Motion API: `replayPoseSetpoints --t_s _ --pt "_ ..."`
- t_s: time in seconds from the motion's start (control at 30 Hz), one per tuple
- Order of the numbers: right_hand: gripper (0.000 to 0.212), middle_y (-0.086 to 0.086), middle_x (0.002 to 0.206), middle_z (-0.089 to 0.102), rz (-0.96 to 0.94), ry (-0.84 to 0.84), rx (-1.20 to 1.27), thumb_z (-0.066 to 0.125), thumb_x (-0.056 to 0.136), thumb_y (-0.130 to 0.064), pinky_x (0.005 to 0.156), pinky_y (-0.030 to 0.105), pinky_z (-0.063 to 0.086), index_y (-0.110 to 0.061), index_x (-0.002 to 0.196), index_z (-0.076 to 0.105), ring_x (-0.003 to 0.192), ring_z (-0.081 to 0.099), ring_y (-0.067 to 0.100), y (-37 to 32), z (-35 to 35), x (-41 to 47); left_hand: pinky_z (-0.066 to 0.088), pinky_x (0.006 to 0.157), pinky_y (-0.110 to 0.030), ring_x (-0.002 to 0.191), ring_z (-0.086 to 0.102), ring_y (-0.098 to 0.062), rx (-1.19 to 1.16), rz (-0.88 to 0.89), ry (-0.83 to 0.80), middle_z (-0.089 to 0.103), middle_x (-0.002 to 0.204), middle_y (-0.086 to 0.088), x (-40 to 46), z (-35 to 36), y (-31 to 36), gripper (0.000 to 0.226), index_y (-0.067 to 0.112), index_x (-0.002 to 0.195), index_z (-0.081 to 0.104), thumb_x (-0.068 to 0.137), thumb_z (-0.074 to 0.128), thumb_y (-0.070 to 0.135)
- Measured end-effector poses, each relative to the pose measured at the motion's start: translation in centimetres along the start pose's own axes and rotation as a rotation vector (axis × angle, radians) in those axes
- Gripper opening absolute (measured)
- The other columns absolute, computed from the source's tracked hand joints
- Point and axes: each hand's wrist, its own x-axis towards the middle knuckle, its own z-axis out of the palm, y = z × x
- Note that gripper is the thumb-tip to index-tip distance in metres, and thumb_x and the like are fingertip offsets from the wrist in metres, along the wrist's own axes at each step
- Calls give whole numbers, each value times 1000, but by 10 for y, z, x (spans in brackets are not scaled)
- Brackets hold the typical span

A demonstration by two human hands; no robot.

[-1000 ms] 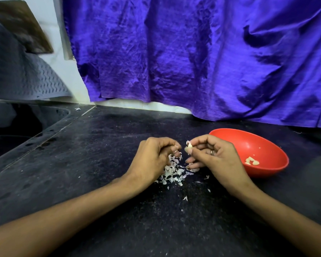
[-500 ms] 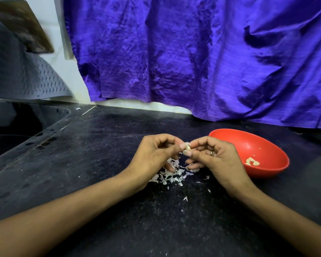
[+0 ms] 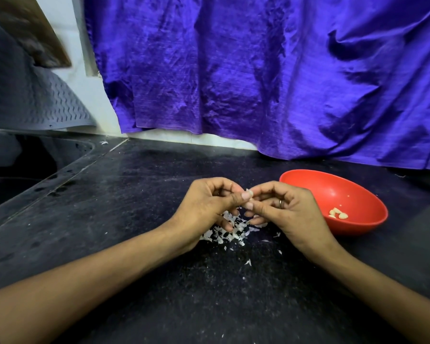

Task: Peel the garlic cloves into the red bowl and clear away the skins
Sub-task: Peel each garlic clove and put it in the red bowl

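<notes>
Head view: left hand [image 3: 204,207] has rejoined right hand [image 3: 283,209], both pinching the garlic clove [image 3: 249,193]; peeling is resuming, red bowl [image 3: 358,194] at three o'clock.

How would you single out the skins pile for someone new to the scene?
Start at the black counter, below the purple cloth. Left of the red bowl, under both hands, lies the skins pile: white papery flakes, unlike the solid peeled cloves inside the bowl.
</notes>
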Motion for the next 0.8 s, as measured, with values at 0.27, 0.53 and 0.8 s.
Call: replayPoseSetpoints --t_s 0.27,0.53,0.8 --pt "24 13 69 71 -7 14 -34 75 64 -18 56 22 55 -5 85 71 59 68 16 -3 1 -2 48 40 -25 59 56 -9 76 70 -31 60 64 3 0 2 0 13 7 78 59 91 61 5" --pt "18 16 68 68 103 29 95 73 69 -1 55 24 58 2 86 67 57 67 17 -1 0 2 50 43 -28 58 56 -13 212 209 39 61 62 0 2 1 -5 11 11 77 64 86 70 10" --pt "25 11 70 65 154 34 207 73 64 -6 53 26 58 -1 87 64 60 67 18 -3 1 1 49 41 -27 57 55 -13 157 199 46 59 66 -3 1 1 -3 10 4 81 64 87 68 10"
